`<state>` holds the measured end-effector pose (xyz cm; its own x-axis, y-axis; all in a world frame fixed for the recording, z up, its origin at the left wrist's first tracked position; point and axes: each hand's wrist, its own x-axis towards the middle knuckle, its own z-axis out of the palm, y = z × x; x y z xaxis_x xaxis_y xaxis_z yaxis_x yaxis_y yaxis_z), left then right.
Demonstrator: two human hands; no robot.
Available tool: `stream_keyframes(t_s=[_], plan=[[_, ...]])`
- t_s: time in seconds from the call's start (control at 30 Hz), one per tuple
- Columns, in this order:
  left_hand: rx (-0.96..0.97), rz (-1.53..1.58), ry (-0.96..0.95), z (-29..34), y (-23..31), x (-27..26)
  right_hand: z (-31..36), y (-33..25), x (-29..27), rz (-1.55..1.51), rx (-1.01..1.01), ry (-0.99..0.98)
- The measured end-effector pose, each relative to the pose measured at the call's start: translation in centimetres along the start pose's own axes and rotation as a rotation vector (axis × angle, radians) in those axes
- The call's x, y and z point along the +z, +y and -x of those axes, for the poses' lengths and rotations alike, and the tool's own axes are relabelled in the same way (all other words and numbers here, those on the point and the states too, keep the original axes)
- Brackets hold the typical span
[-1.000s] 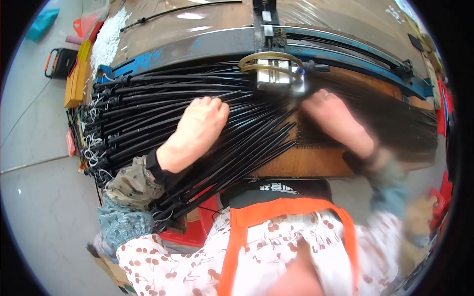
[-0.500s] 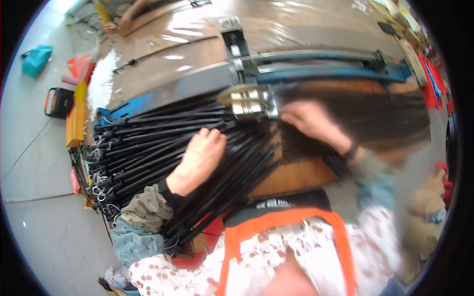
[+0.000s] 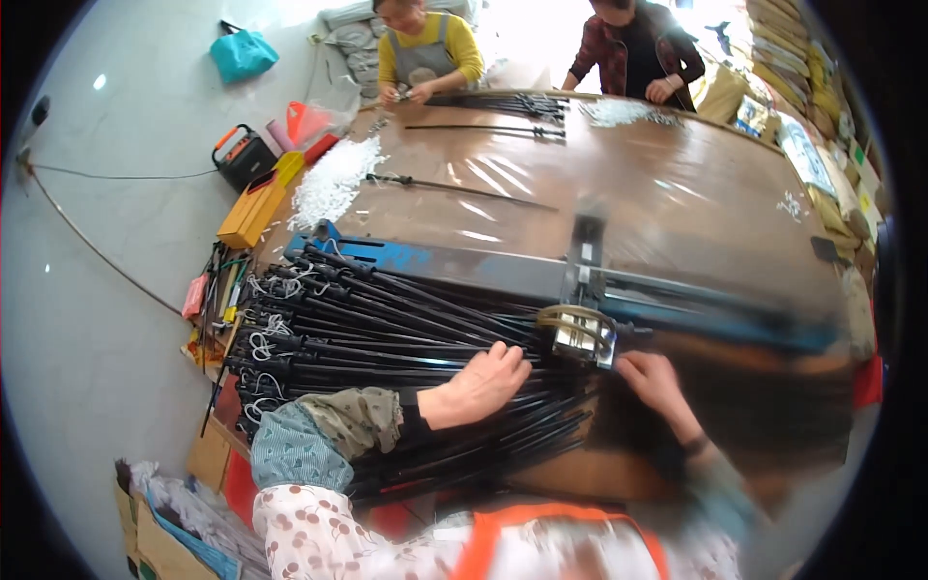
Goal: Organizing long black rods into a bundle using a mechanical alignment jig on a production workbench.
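Hands: our left hand [image 3: 480, 387] rests palm-down over the black rods [image 3: 406, 350], fingers loosely curled; our right hand [image 3: 654, 382] bends beside the metal block [image 3: 583, 336], fingers bunched; we cannot tell whether either grips anything.
Rods: left of the block, long axes roughly left-right, white-corded ends leftward.
Tabletop [image 3: 677, 213]: brown, glossy.
Room: two people [image 3: 430, 53] across from us, grey floor [image 3: 106, 309] at left.

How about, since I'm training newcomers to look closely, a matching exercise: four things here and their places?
1. Left hand
2. Right hand
3. Teal bag
4. Larger pile of white pieces

A. just right of the metal block
B. on the table's left side
C. over the black rods, left of the block
D. on the floor

Pairs: 1-C; 2-A; 3-D; 4-B
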<state>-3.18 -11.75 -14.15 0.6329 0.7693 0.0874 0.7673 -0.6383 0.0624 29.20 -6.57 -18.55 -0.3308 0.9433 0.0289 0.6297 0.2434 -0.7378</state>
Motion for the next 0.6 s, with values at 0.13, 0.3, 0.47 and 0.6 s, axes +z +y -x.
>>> stream_keyframes(t_s=[0.13, 0.3, 0.47, 0.6], plan=[[-0.021, 0.186, -0.015, -0.2, 1.0, -2.0, 0.7, -0.9, -0.3, -0.336, 0.074, -0.100], [0.041, 0.152, -0.108, -0.9, 2.4, -3.9, 2.7, -2.1, -1.8, -0.466, 0.094, -0.019], [0.043, 0.133, -0.067, -1.9, 3.6, -5.6, 4.1, -1.5, -1.8, -0.568, 0.103, 0.084], [0.037, 0.131, -0.047, -2.3, 4.0, -6.4, 4.7, -0.3, -1.6, -0.594, 0.036, 0.177]])
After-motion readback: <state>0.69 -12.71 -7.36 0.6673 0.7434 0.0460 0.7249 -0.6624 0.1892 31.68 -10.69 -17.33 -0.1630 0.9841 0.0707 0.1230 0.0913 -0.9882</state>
